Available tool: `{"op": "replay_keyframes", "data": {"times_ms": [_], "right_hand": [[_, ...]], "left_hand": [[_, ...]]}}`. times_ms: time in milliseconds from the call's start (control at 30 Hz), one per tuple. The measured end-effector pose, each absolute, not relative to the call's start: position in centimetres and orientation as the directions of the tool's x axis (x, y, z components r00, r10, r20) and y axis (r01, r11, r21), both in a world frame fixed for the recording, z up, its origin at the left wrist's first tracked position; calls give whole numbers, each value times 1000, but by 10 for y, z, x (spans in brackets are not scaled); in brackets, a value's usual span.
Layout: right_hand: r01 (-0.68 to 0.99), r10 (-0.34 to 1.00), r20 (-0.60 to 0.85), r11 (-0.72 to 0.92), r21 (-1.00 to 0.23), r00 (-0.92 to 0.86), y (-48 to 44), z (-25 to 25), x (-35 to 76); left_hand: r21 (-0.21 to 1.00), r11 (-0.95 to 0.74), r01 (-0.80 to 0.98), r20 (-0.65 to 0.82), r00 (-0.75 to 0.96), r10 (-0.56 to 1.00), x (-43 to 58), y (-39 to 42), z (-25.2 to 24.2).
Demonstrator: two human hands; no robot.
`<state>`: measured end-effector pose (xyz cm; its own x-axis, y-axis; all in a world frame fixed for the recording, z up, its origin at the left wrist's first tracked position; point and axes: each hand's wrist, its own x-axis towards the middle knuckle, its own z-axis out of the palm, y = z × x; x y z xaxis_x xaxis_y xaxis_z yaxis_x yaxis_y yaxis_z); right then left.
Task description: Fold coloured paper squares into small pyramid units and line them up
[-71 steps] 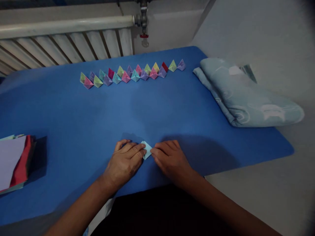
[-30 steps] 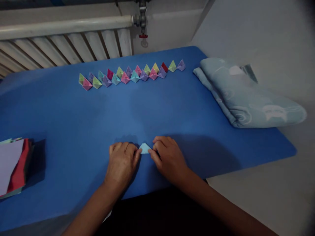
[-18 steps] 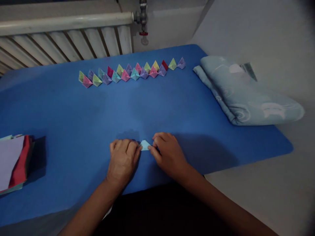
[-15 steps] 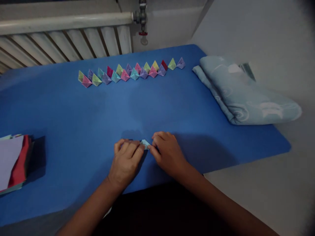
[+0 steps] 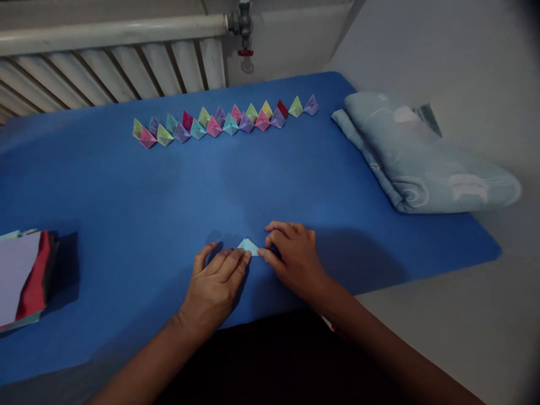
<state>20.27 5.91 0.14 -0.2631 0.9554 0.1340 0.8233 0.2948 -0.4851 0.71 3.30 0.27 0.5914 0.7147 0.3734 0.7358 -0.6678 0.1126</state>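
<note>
A small light-blue piece of folded paper (image 5: 248,246) lies near the table's front edge, its point facing away from me. My left hand (image 5: 217,281) presses the paper's left side against the table with its fingertips, its thumb hidden underneath or behind; one finger is lifted away at the far left. From the other side, my right hand (image 5: 297,253) touches the paper's right corner with the thumb. Its other fingers are loosely bent, apart from the thumb and off the paper. Further back stand two rows of small folded paper shapes (image 5: 214,126) in pink, green, purple, blue, yellow and red.
A stack of coloured paper (image 5: 19,275) lies at the left, purple and red sheets showing. On the right rests a folded pale-green cloth (image 5: 430,163) with white patterns. Behind the blue table (image 5: 147,191) are a white radiator (image 5: 113,34) and a valve with a red handle (image 5: 244,52).
My right hand has shifted slightly right, with its fingers more spread. One left finger has lifted outward. More of the light-blue paper shows between my hands.
</note>
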Motion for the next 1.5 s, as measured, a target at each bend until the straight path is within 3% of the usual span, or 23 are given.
{"op": "replay_keyframes", "data": {"times_ms": [167,400,600,967,1167,1333,1500], "right_hand": [[823,943,171,333,-460,-286,53,2,211],[759,839,155,539,-365,-522,34,4,206],[767,827,149,559,-316,-542,33,3,209],[765,831,150,553,-330,-536,35,3,208],[742,830,158,551,-381,-535,42,1,206],[694,838,171,529,-488,-518,47,3,208],[566,887,271,450,-690,-374,49,-1,214]], "left_hand": [[77,-674,735,361,610,706,9,27,2],[28,-659,751,370,605,705,12,23,-1],[25,-643,765,352,596,722,-2,22,-1],[3,-559,829,313,531,788,-8,12,0],[152,-548,823,398,456,796,3,28,9],[228,-625,746,257,573,778,9,55,10],[246,-689,682,174,668,724,4,74,11]]}}
